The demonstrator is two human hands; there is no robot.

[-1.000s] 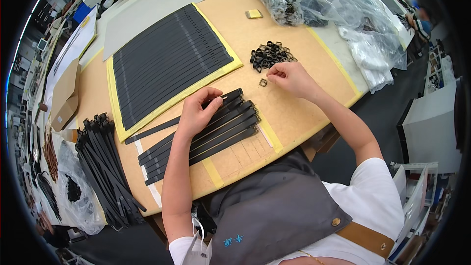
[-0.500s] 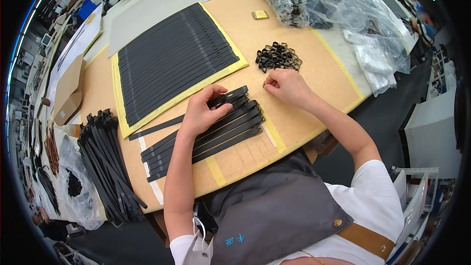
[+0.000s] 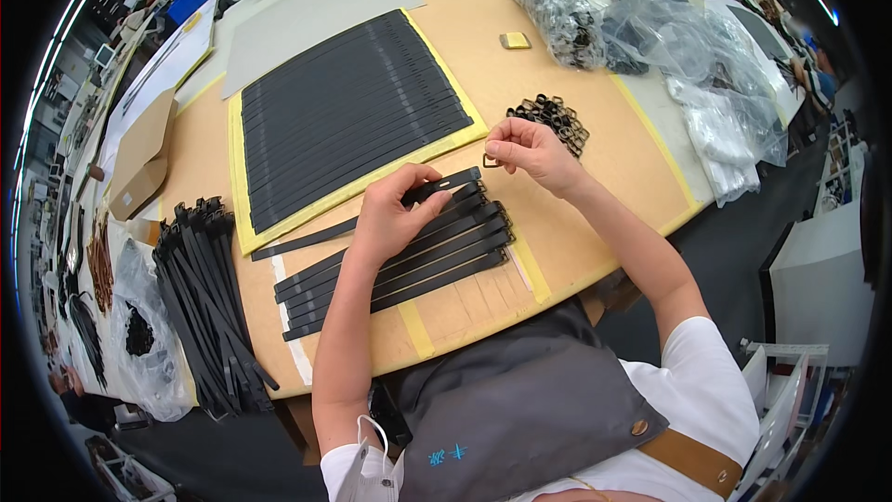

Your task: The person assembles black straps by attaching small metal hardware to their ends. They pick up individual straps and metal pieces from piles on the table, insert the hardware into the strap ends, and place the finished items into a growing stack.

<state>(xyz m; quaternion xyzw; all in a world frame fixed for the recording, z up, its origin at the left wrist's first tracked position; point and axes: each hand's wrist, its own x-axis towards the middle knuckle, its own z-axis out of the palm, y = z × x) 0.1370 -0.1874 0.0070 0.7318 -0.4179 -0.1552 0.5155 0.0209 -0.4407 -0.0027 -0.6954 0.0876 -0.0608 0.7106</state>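
My left hand point(image 3: 395, 209) grips a black strap point(image 3: 307, 242) between thumb and fingers, close to its slotted end. That end points right, toward my other hand. Between the thumb and fingertips of my right hand point(image 3: 537, 156) is a small dark metal buckle point(image 3: 490, 163), just beyond the strap's tip; whether the two touch I cannot tell. Below the left hand lie several black straps with buckles point(image 3: 437, 265) at their right ends, side by side on the table. A heap of loose buckles point(image 3: 562, 121) sits behind my right hand, partly covered by it.
A yellow-edged board point(image 3: 474, 123) carrying a row of black straps lies farther back. To the left are a bundle of buckled straps point(image 3: 209, 297) and a cardboard piece point(image 3: 144, 158). Plastic bags point(image 3: 669, 33) fill the back right, near a small yellow-topped block point(image 3: 515, 41).
My right hand has come away from the buckle heap toward the strap's end, and the buckle in its fingers now shows clearly. My left hand keeps its hold. The whole view has shifted slightly.
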